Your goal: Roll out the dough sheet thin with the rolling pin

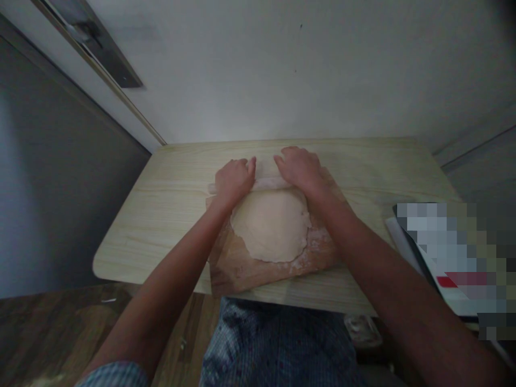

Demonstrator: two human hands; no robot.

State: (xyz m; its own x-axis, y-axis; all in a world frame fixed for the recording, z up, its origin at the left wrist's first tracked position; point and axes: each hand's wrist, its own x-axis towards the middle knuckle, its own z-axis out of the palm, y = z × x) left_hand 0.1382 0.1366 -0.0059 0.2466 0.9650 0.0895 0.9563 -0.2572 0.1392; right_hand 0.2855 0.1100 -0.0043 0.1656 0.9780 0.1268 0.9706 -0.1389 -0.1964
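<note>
A flat round sheet of pale dough (272, 226) lies on a floured wooden board (237, 269) on a light wooden table (169, 199). A pale rolling pin (266, 174) rests across the far edge of the dough. My left hand (233, 180) presses down on the pin's left part, its fingers curled over it. My right hand (299, 167) lies on the pin's right part, palm down with fingers bent over it. Most of the pin is hidden beneath both hands.
A white wall rises just behind the table. A dark flat object with papers (419, 252) sits at the table's right edge, partly blurred out. Dark wood floor (56, 328) shows at lower left. A checked garment (274, 344) covers my lap below the board.
</note>
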